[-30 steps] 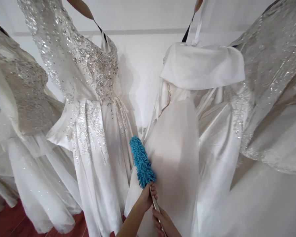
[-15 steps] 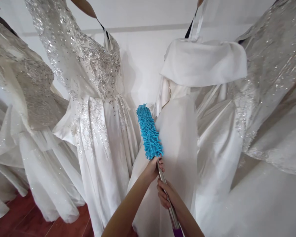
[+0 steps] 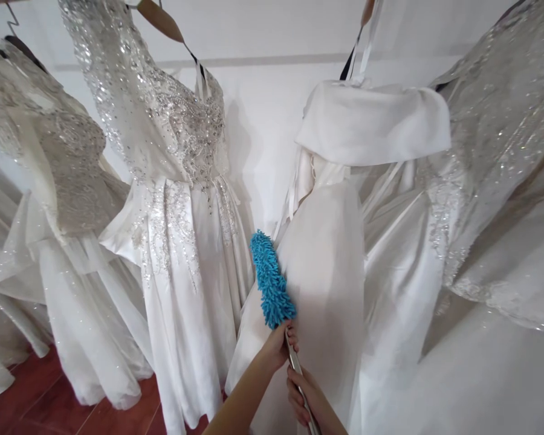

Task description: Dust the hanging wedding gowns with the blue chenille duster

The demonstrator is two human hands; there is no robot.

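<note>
A duster with a fluffy blue head and a metal handle tilts up and to the left in front of the hanging gowns. My left hand is closed round the handle just below the blue head. Lower down the same handle, my right hand is wrapped round it. Behind the duster hangs a plain white gown with a folded band across its top. To the left is a white gown with a beaded, glittering bodice. I cannot tell whether the blue head touches the plain gown's skirt.
More sparkling gowns hang at the far left and the right. A brown hanger shows at the top. Behind is a white wall; below left, a red tiled floor.
The duster and both my hands have moved lower in the view, with the grips unchanged. The gowns appear slightly lower as the view has tilted a little upward.
</note>
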